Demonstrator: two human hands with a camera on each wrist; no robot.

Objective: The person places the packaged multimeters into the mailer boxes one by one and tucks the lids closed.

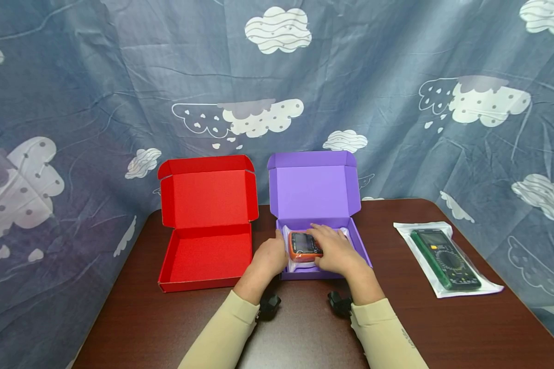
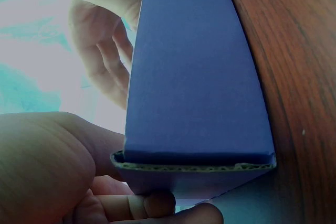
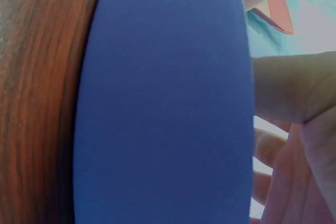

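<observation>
An orange multimeter [image 1: 300, 255] with a dark screen, in a clear plastic bag [image 1: 293, 267], lies in the open purple box [image 1: 315, 192]. My right hand [image 1: 338, 251] reaches over the box's front wall and holds the meter's right side, thumb near and fingers far. At the box's left wall, my left hand [image 1: 270, 256] grips the side; in the left wrist view, its fingers [image 2: 160, 204] curl under the corner of the purple box [image 2: 194, 77] with the thumb on the inner side. The front wall [image 3: 163, 103] hides part of the right hand [image 3: 307, 98] in the right wrist view.
To the left, a red box [image 1: 208, 253] stands with its lid raised. A green and black multimeter [image 1: 448, 259] in a white-edged plastic bag [image 1: 489, 288] lies at the right of the brown table [image 1: 300, 333]. A blue cloud-print curtain [image 1: 203, 61] hangs behind.
</observation>
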